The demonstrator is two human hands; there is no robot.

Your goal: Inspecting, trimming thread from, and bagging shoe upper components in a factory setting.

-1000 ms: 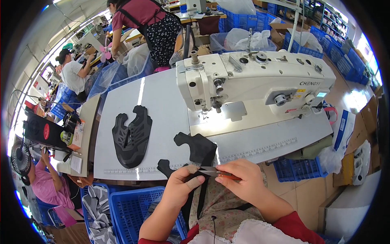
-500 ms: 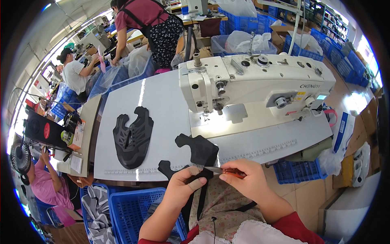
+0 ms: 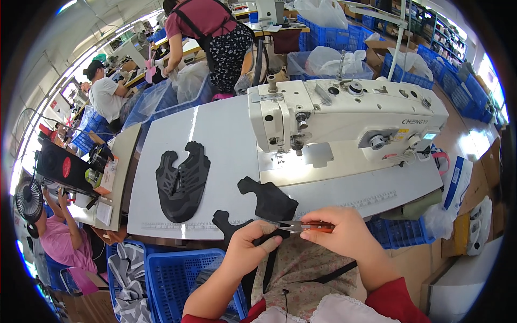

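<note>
Pinched between the thumb and fingers of my left hand (image 3: 252,242) is the near edge of a black shoe upper (image 3: 272,202), whose curved arms lie over the table's front edge. My right hand (image 3: 338,229) grips orange-handled thread snips (image 3: 321,226). Their two metal blades are parted and reach leftward to the piece beside my left fingertips. Any thread between the blades is too small to make out. Farther left, another black shoe upper (image 3: 183,183) lies flat on the grey table (image 3: 226,140), touched by neither hand.
A white sewing machine (image 3: 344,116) stands across the table's right side. Blue baskets (image 3: 180,269) sit below at left, one with grey-and-white pieces (image 3: 130,280). A small fan (image 3: 29,199) is at far left. Other people work at the left and back.
The snips' blades have come apart and sit over the piece's edge. The whole view has shifted slightly, with the table and machine appearing a little farther right.
</note>
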